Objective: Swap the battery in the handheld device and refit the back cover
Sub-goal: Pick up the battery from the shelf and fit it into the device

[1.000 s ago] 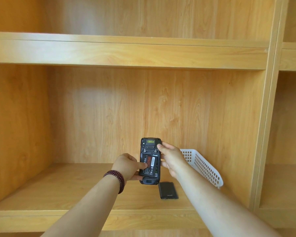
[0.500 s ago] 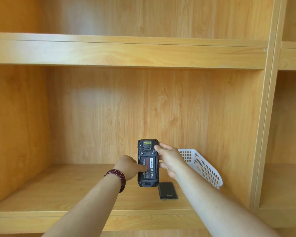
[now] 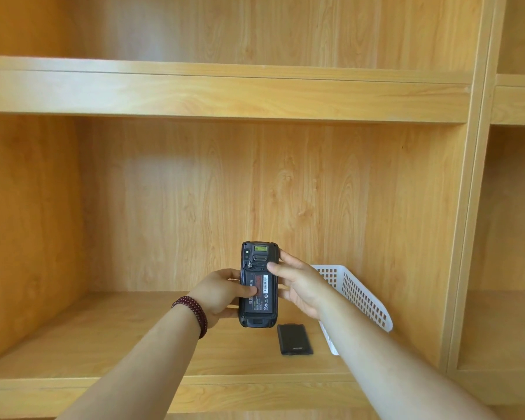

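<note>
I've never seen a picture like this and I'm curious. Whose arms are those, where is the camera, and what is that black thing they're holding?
The camera sits on a person's head and looks forward and down, so you see their own two arms reaching out in front of a wooden shelf. The left hand, with a dark bead bracelet on its wrist, and the right hand hold a black handheld device upright between them, back side toward the camera. Its back cover is off, so you can see the battery with its label, and the left thumb presses on it. On the shelf below lies a flat black piece, probably the cover or another battery. A white basket stands tilted on the right.
</note>
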`<move>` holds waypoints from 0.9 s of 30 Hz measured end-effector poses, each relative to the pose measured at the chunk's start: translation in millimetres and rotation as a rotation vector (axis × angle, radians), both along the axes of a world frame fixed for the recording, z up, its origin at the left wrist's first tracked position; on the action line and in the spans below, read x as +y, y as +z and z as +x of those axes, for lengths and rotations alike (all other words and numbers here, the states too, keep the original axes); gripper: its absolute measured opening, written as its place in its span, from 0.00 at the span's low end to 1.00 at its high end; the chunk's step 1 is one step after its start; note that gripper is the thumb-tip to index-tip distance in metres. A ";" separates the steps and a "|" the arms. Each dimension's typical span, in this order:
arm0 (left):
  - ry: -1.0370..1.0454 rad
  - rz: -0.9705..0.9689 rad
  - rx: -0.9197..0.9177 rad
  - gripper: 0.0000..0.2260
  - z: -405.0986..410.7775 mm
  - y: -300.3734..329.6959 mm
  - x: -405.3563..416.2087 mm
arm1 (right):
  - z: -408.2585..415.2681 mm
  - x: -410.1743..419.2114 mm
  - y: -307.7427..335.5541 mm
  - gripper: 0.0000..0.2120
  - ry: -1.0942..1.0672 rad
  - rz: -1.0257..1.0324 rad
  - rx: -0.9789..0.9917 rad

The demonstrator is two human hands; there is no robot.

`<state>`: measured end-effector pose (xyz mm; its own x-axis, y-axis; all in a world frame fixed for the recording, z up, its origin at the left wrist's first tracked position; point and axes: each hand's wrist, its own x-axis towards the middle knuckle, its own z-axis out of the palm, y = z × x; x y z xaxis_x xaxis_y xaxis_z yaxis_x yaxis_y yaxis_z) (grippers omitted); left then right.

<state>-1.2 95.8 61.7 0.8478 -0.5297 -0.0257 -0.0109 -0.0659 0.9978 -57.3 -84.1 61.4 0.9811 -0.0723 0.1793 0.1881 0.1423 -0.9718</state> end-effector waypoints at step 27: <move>-0.028 0.062 -0.256 0.19 1.0 2.3 -1.1 | -1.6 2.8 -8.1 0.12 -0.103 -0.195 -0.009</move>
<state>-0.3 94.6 63.9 0.8158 -0.5574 0.1546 -0.2650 -0.1226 0.9564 -58.9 -81.3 53.3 0.9686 -0.1351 0.2088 0.2011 -0.0685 -0.9772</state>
